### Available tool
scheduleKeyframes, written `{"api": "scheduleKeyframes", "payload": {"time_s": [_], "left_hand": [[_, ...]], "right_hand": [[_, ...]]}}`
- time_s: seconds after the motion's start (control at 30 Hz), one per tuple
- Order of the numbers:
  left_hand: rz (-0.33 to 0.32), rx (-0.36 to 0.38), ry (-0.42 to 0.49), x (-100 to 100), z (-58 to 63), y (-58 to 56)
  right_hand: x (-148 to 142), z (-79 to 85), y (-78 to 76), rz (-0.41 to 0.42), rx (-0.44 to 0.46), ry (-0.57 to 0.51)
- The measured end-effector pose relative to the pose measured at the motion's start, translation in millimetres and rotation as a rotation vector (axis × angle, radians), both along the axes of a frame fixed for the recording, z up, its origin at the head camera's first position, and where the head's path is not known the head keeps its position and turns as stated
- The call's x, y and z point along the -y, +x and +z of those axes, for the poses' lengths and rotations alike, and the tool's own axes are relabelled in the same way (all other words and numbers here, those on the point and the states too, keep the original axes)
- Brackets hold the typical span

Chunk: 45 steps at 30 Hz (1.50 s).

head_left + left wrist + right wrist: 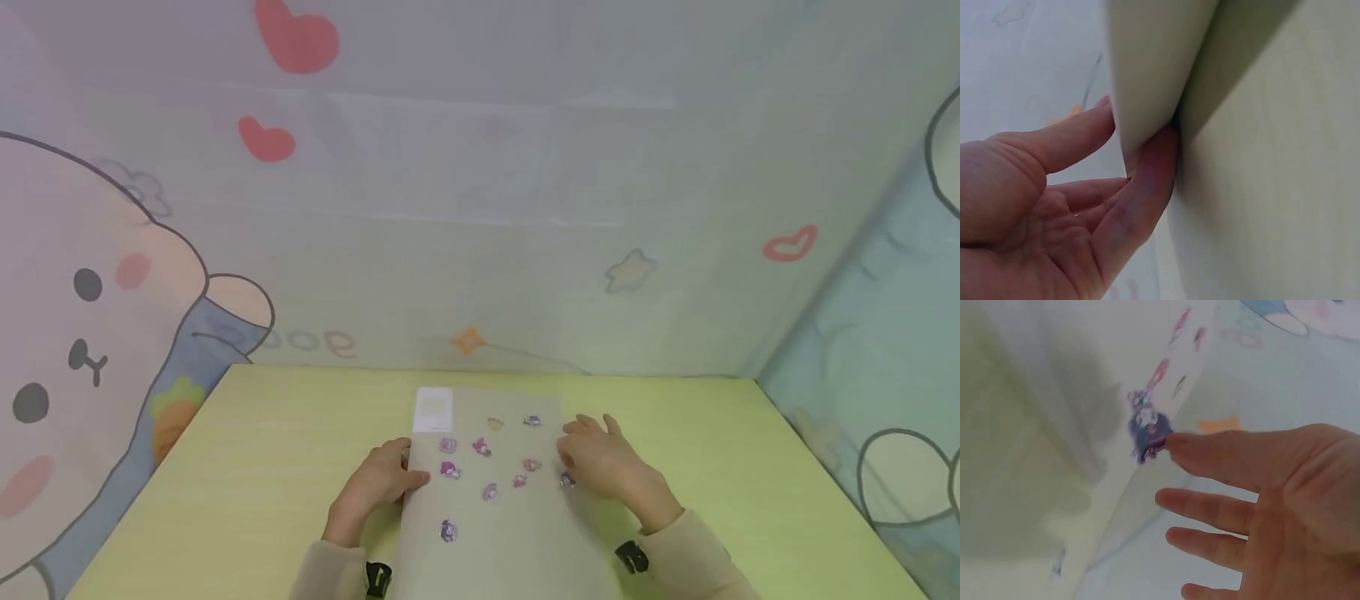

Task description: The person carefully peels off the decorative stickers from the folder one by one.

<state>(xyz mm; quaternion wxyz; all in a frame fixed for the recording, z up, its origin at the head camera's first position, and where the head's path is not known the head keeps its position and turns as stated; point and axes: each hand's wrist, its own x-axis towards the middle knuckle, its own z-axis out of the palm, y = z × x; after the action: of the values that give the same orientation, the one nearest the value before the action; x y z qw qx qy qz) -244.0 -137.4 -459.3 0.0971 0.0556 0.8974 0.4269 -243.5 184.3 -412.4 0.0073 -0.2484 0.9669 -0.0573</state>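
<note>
A large pale card sheet [517, 542] lies on the table, with several small purple, pink and yellow cartoon stickers [448, 531] scattered over it. My left hand [380, 475] grips its left edge. In the left wrist view, the thumb [1079, 134] is on one face and the fingers are bent under the other, with the edge raised off the table. Over the right edge, my right hand [606, 465] pinches a dark purple cartoon sticker [1149, 428] at its rim. The thumb tip touches the sticker, the index finger is mostly hidden behind, and the other fingers are spread.
A small white rectangle [432, 409] marks the card's far left corner. The light yellow table [300, 417] extends on both sides of it. Behind stands a cloth backdrop [480, 167] printed with hearts and cartoon figures. Black clips [632, 557] are at both wrists.
</note>
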Motion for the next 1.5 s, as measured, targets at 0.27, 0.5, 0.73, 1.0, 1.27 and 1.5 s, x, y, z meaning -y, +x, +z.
{"api": "scheduleKeyframes", "payload": {"time_s": [0.27, 0.5, 0.73, 1.0, 1.27, 1.5], "left_hand": [[0.005, -0.006, -0.023, -0.9, 3.4, -1.3], [0.010, 0.008, -0.016, 0.1, -0.9, -0.8], [0.010, 0.006, -0.017, 1.3, 0.0, -0.7], [0.005, 0.013, 0.000, 0.1, 0.8, -0.4], [-0.002, 0.011, 0.017, -0.3, 2.5, -0.1], [-0.007, 0.012, 0.021, -0.4, 1.6, 0.1]], "right_hand": [[-36.0, 10.0, -13.9, 0.059, -0.039, 0.083], [-62.0, 13.2, -30.6, 0.016, -0.016, 0.087], [-74.7, 8.7, -53.3, -0.038, 0.047, 0.114], [-101.7, -6.3, -63.6, -0.145, 0.111, 0.100], [-121.4, -14.2, -65.7, -0.179, 0.141, 0.098], [-124.3, -20.8, -68.4, -0.206, 0.182, 0.099]]}}
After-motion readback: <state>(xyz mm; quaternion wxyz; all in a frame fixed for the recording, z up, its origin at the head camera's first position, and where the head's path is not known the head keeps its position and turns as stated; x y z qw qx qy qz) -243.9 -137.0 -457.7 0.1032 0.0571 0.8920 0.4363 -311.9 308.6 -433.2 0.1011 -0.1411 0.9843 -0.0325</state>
